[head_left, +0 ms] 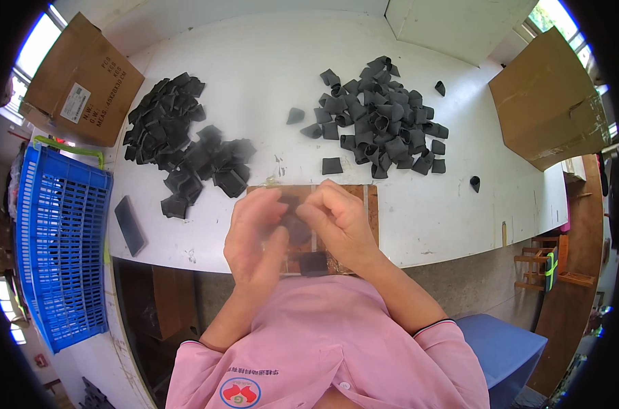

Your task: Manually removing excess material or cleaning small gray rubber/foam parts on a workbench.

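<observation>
Both hands are raised over a brown board (372,211) at the table's front edge. My left hand (251,235) is smeared by motion, its fingers curved and its thumb pointing up. Beside it, my right hand (340,221) has thumb and fingers pinched together at a blurred black piece (296,228) between the hands. That piece's shape and the left hand's hold on it cannot be made out. Closer to my body, another small black piece (314,264) lies at the board's near edge.
Flat black pieces (163,119) are heaped at the left; curled black pieces (384,123) form a pile at right of centre. A phone-like dark slab (130,226) lies at left. Cardboard boxes (84,75) (548,102) flank the white table (418,218), with a blue crate (64,238) at left.
</observation>
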Motion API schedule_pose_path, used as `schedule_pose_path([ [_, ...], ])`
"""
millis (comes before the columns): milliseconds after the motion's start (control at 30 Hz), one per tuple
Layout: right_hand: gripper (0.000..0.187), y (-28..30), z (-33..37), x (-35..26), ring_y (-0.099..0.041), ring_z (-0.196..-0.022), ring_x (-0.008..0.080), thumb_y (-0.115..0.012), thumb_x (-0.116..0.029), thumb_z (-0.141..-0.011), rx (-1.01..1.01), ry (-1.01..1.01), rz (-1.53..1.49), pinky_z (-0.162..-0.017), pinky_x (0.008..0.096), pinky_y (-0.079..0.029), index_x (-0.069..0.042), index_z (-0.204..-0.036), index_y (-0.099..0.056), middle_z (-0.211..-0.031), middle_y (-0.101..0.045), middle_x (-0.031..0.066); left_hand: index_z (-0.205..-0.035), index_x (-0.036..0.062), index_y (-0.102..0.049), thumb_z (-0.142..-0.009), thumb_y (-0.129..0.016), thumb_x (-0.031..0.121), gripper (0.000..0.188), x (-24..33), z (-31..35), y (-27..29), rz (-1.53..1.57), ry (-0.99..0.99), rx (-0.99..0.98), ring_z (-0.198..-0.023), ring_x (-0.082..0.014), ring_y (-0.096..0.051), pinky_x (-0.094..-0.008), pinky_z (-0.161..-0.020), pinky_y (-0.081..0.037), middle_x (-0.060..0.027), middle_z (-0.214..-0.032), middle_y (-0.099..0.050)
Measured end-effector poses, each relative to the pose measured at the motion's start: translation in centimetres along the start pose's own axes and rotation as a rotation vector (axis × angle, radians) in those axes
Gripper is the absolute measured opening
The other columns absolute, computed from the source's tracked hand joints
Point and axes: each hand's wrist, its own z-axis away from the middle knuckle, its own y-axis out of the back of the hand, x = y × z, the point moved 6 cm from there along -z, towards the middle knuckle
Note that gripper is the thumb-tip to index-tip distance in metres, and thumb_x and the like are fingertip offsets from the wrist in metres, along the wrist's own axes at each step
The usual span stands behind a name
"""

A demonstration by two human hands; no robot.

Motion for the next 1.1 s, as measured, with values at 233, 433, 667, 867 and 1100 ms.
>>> schedule_pose_path([
  [233, 0.031, 0.9, 1.6, -4.8, -0.053, -0.070, 0.0239, -0.070, -0.019, -0.067, 0.098, 0.279, 0.224, -0.056, 0.0310, -0.046, -0.001, -0.088, -0.056, -0.082, -0.052, 0.0099, -0.089, -0.0019, -0.058, -0.079, -0.061, 0.009, 0.016, 0.4, -0.1, -0.4, 0.278, 0.107, -0.044, -0.080, -0.0197, -0.053, -0.0288, -0.073, -0.042, -0.0127, -0.088, -0.056],
  [433, 0.026, 0.1, 1.0, -6.1, -0.052, -0.067, 0.0220, -0.070, -0.008, -0.062, 0.163, 0.380, 0.370, -0.052, 0.0302, -0.044, -0.002, -0.082, -0.056, -0.075, -0.051, 0.0063, -0.090, 0.0017, -0.053, -0.086, -0.052, 0.010, 0.009, -2.0, 1.0, -0.4, 1.028, 0.476, 0.170, -0.087, -0.0189, -0.048, -0.0292, -0.078, -0.041, -0.0078, -0.090, -0.049],
  [667, 0.019, 0.5, 0.9, -5.2, -0.049, -0.061, 0.0199, -0.068, 0.000, -0.060, 0.146, 0.418, 0.261, -0.047, 0.0284, -0.040, -0.001, -0.075, -0.056, -0.070, -0.050, 0.0052, -0.088, 0.0013, -0.053, -0.085, -0.052, 0.010, 0.009, -2.0, 1.6, -0.1, 0.926, 0.459, 0.185, -0.084, -0.0177, -0.047, -0.0290, -0.077, -0.041, -0.0078, -0.087, -0.050],
  [867, 0.019, 0.4, 1.2, -4.4, -0.049, -0.061, 0.0203, -0.069, -0.002, -0.061, 0.186, 0.421, 0.288, -0.048, 0.0290, -0.040, -0.001, -0.076, -0.057, -0.070, -0.051, 0.0058, -0.091, -0.0008, -0.054, -0.084, -0.055, 0.012, 0.014, -1.2, 0.5, 0.1, 0.607, 0.278, 0.010, -0.082, -0.0147, -0.048, -0.0266, -0.076, -0.039, -0.0102, -0.089, -0.053],
  [1100, 0.015, 0.7, 0.7, -5.3, -0.050, -0.062, 0.0209, -0.067, -0.004, -0.065, 0.094, 0.345, 0.297, -0.051, 0.0298, -0.042, -0.002, -0.077, -0.058, -0.071, -0.052, 0.0054, -0.087, 0.0004, -0.063, -0.068, -0.059, -0.010, 0.021, 1.6, -1.6, 0.2, 0.058, 0.040, -0.183, -0.070, -0.0115, -0.052, -0.0219, -0.058, -0.042, -0.0055, -0.079, -0.056],
])
